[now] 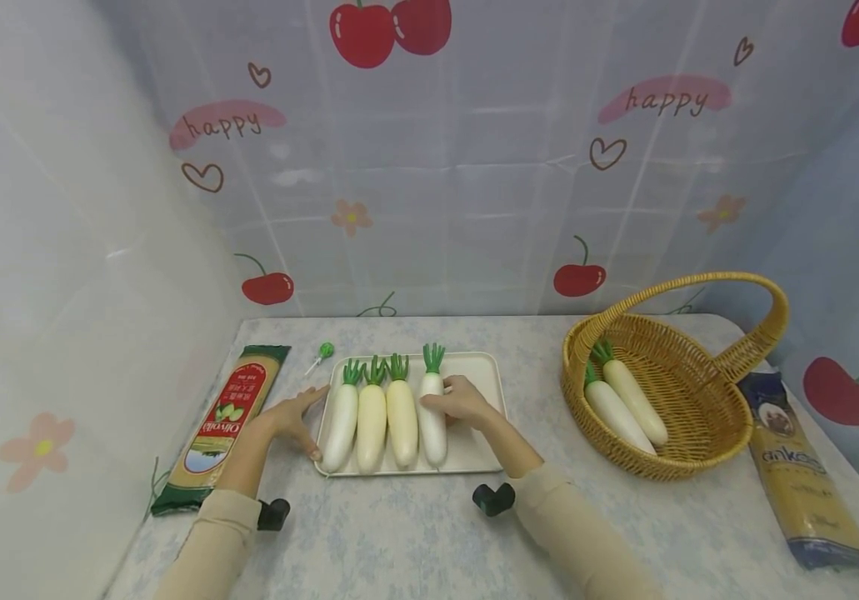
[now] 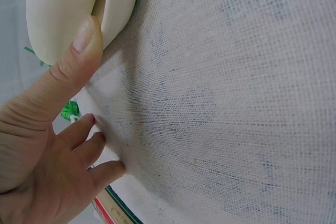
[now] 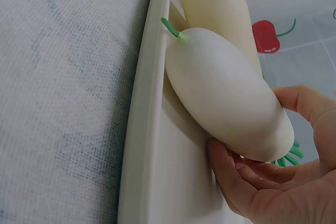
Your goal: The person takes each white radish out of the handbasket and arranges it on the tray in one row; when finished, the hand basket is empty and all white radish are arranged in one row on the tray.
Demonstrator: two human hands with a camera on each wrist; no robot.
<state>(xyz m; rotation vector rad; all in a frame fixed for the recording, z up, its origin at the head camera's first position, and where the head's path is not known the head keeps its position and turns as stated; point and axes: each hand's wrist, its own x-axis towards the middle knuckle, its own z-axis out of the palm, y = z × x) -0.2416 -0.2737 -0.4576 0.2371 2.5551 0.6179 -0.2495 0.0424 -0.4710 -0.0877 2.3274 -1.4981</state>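
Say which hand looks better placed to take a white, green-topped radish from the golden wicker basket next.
Probably the right hand: it is nearer the basket, though currently gripping a white radish. The left hand is farther, at the left end of the cream rectangular tray.

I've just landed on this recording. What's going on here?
A person's right hand grips a white radish at the right end of a row on a pale tray; whether it rests fully on the tray is hard to tell. Three other radishes lie to its left. The left hand is spread at the tray's left edge. Two more radishes lie in a wicker basket on the right.
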